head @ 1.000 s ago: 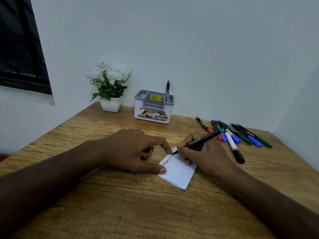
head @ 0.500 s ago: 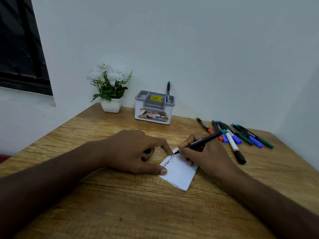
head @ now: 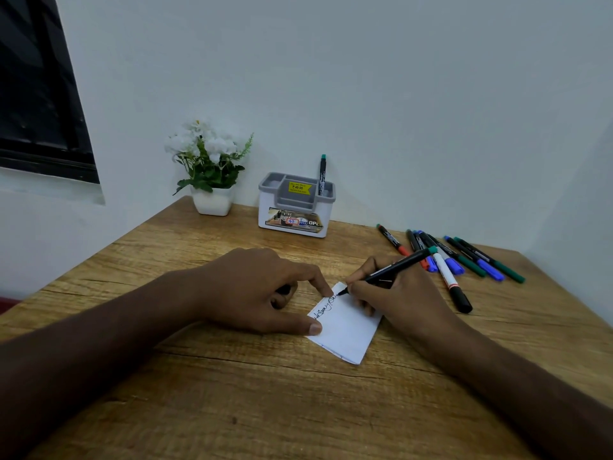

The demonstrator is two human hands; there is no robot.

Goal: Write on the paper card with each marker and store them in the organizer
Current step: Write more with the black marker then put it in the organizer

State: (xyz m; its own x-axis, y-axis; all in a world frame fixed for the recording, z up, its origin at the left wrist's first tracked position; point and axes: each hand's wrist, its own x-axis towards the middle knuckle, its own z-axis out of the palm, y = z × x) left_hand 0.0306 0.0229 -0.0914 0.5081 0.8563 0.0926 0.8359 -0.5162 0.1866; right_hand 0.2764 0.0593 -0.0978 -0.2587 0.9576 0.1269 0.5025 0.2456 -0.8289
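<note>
Right hand (head: 398, 293) grasps a marker (head: 394, 267), tip on the card's (head: 348, 330) far corner; left hand (head: 258, 290), index and thumb extended, pins the card's left edge to the bench (head: 232, 393).

A wooden table (head: 232, 410) sits in a corner of plain white walls (head: 398, 94). A dark window (head: 36, 94) is set in the left wall. A white pot of flowers (head: 210, 167) stands at the table's far edge.
</note>
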